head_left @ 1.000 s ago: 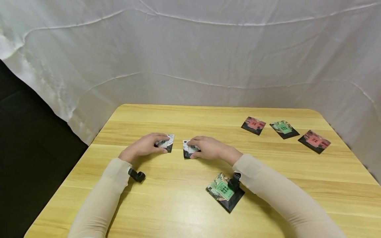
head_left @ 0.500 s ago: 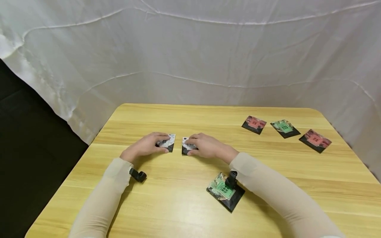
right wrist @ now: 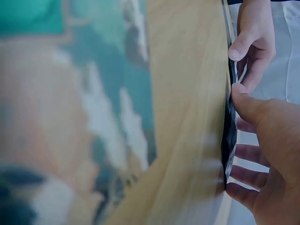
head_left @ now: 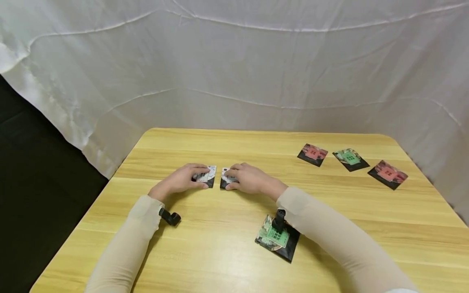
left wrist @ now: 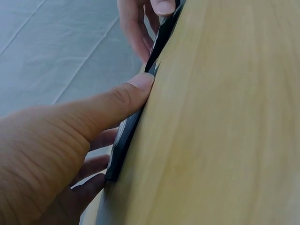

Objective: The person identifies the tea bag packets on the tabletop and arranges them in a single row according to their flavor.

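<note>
- Left hand (head_left: 181, 179), half-curled, grips one white packet (head_left: 211, 176).
- Right hand (head_left: 250, 179), likewise, grips a second packet (head_left: 223, 183), at the first's three o'clock.
- Only the head view clearly shows their gap.
- I can't read either label (head_left: 202, 177).

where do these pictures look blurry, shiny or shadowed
Right wrist: the green packet, up close, is badly out of focus, while the right hand looks sharper; head: a pale sheen on the front of the table, with a soft shadow along the right sleeve; left wrist: the left hand is fairly clear, and a dim shadow darkens the table beside it.
</note>
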A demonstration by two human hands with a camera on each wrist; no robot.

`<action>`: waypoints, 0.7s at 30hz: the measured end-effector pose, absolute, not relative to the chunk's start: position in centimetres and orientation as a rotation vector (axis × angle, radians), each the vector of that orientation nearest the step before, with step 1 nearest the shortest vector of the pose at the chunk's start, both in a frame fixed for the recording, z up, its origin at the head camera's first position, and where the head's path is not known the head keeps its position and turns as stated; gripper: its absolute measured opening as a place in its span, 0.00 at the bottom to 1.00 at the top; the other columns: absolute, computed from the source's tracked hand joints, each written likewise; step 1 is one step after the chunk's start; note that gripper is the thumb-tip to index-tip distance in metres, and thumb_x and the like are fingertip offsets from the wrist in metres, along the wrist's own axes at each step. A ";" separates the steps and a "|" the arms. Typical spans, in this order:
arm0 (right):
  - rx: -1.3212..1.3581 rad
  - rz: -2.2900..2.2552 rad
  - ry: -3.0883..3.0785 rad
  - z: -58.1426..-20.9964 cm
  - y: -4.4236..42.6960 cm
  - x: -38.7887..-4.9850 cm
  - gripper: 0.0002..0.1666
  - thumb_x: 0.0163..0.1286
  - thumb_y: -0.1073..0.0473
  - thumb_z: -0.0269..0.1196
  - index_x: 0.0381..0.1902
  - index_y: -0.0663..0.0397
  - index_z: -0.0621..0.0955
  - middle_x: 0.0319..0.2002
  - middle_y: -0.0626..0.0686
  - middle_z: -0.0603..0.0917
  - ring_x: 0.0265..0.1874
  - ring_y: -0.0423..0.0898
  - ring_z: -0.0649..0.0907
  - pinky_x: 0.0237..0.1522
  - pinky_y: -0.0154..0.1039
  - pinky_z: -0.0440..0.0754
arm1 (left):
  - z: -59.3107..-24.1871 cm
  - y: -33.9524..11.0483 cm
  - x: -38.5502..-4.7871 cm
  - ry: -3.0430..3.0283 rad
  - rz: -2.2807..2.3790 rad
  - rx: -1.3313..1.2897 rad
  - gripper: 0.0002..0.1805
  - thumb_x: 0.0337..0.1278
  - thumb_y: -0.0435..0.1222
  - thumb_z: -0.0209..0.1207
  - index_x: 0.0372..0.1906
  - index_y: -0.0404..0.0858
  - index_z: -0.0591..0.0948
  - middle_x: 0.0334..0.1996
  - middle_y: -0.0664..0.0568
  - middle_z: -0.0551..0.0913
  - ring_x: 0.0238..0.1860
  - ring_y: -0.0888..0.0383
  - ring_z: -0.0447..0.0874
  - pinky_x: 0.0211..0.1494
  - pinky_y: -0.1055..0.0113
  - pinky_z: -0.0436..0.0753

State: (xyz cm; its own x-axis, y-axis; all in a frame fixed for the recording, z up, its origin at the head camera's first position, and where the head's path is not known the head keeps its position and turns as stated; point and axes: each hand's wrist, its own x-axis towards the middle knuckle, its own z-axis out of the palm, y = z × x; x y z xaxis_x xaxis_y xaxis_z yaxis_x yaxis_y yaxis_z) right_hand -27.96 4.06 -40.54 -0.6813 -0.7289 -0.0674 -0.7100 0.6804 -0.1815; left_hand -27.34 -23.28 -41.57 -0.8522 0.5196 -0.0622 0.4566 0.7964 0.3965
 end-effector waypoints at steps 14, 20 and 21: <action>-1.111 -0.199 2.776 -40.6 3.0 -28.5 0.39 0.69 0.35 0.57 0.71 0.49 0.70 0.68 0.55 0.70 0.66 0.54 0.69 0.69 0.48 0.63 | -41.6 -23.5 -27.3 2.792 0.607 0.806 0.38 0.60 0.55 0.63 0.71 0.41 0.70 0.70 0.45 0.66 0.70 0.42 0.62 0.69 0.44 0.63; -1.059 -0.193 2.784 -40.5 2.5 -28.7 0.42 0.68 0.33 0.58 0.70 0.52 0.70 0.68 0.55 0.70 0.67 0.55 0.68 0.69 0.48 0.64 | -41.7 -23.6 -27.5 2.796 0.604 0.805 0.38 0.59 0.56 0.63 0.71 0.42 0.71 0.70 0.46 0.67 0.70 0.43 0.62 0.70 0.45 0.63; -1.055 -0.187 2.786 -40.5 2.5 -28.7 0.42 0.68 0.33 0.58 0.70 0.52 0.70 0.68 0.55 0.70 0.67 0.55 0.68 0.69 0.48 0.64 | -41.7 -23.6 -27.5 2.796 0.604 0.806 0.38 0.59 0.56 0.63 0.71 0.42 0.71 0.70 0.46 0.67 0.70 0.43 0.62 0.69 0.45 0.63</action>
State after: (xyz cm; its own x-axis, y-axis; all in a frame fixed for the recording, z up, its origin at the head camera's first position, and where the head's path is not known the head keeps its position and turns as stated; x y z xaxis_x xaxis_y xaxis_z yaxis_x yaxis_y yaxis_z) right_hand -28.73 2.45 -40.52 -0.7393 -0.6657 -0.1017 -0.6460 0.7437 -0.1717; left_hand -27.54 -23.60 -41.69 -0.8394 0.5412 -0.0493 0.4726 0.7718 0.4255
